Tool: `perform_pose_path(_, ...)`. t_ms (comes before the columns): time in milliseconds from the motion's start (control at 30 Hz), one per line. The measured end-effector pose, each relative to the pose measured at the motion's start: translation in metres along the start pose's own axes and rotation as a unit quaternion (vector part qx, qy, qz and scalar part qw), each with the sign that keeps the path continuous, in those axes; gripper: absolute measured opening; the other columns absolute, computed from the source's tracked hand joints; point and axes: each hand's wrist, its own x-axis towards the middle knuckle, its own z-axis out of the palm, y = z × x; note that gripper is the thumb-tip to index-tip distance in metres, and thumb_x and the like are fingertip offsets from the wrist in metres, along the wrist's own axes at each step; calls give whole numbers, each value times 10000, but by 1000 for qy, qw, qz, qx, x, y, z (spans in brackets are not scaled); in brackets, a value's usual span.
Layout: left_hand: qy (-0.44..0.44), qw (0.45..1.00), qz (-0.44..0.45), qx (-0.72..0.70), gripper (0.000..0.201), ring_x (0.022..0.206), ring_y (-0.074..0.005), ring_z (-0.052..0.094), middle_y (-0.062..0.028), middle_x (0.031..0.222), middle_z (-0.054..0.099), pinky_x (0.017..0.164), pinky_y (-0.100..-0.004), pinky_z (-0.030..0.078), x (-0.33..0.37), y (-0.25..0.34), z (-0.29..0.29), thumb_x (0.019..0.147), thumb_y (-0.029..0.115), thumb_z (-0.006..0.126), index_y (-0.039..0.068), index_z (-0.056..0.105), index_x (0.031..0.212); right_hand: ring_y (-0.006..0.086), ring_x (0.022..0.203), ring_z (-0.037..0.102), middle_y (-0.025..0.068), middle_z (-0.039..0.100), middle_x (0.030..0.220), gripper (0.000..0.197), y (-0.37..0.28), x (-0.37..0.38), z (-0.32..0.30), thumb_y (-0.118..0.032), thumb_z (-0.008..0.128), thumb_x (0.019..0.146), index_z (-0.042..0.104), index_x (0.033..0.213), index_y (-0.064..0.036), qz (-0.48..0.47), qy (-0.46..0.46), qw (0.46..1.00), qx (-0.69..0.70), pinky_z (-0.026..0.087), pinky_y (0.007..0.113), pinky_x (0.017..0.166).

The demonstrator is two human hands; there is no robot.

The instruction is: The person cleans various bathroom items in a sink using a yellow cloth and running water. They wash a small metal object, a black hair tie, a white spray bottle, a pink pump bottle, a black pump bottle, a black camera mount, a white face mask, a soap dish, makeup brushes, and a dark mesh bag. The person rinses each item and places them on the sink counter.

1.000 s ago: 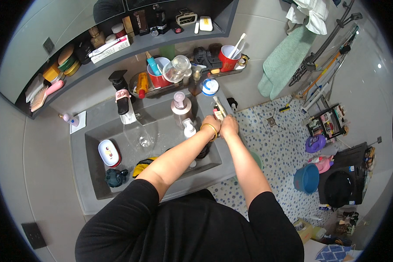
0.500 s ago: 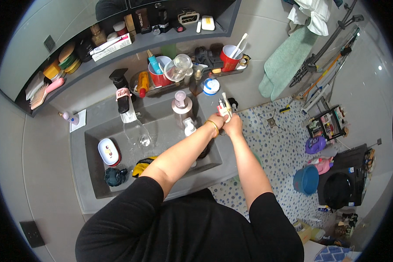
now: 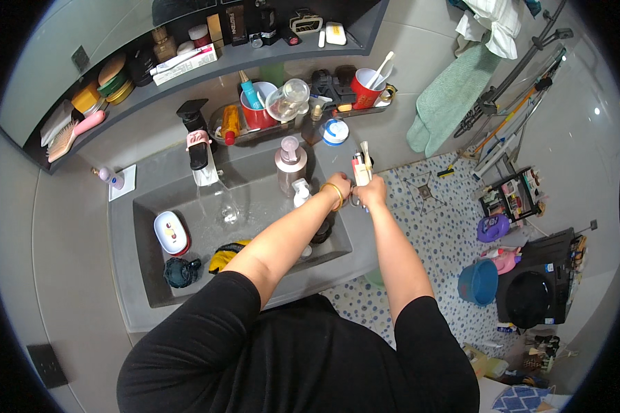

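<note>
Over the right end of the grey counter [image 3: 362,237], my right hand [image 3: 372,193] grips a small upright bundle of slim sticks [image 3: 362,171]. A cream brush-like tip, a red piece and dark pieces stick out of its top. My left hand [image 3: 339,184], with a gold bangle at the wrist, is closed just beside it. A small dark-metal loop shows by its fingertips; what those fingers hold is too small to make out. A pump bottle [image 3: 291,165] and a smaller white pump bottle [image 3: 301,193] stand in the sink left of my hands.
Water runs from the faucet [image 3: 201,162] into the sink [image 3: 213,268]. A soap dish [image 3: 171,233], dark cloth [image 3: 181,272] and yellow-black item [image 3: 226,257] lie there. Behind, a ledge holds red cups [image 3: 257,118]. A round white-blue jar [image 3: 335,131] sits beyond my hands.
The bundle has become more upright in my right hand and shifted slightly right. My left hand has drawn back from its front to its left side.
</note>
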Motion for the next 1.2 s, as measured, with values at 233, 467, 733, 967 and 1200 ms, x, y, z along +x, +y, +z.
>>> perform_pose_path(233,14,888,131,440,300,873,-347,560,-234,934,569,749,-355,466,-37,29,-1,653,88,620,-15,582,932,313,757,603,203,609,793,390,1,0,-4,-169,721,503,590,812,28,63,-32,997,26,472,367,659)
perform_pose_path(467,116,848,134,500,247,870,-336,566,-240,921,564,745,-343,473,-16,9,15,689,130,616,-40,580,865,204,560,571,119,580,680,236,24,6,4,-32,647,535,546,742,19,52,-23,985,163,444,321,484)
perform_pose_path(733,-57,998,39,0,40,483,-112,490,-80,669,580,423,-252,414,-47,71,-16,796,40,527,7,514,813,178,539,557,74,545,664,260,-4,-12,-42,50,605,599,504,832,-3,49,-97,866,488,458,291,455)
perform_pose_path(967,-107,980,135,-100,166,628,-53,509,-10,768,570,563,-187,452,-127,101,-104,840,111,500,20,550,969,167,628,579,97,587,742,272,-99,-57,-55,7,655,612,531,854,4,-25,-249,823,510,481,269,556)
perform_pose_path(1200,100,971,216,-32,168,713,-75,552,-37,817,611,635,-201,455,-251,42,-241,819,138,542,22,571,938,156,676,588,83,590,785,349,-179,-152,68,-31,676,644,507,944,27,-154,-415,749,493,483,252,610)
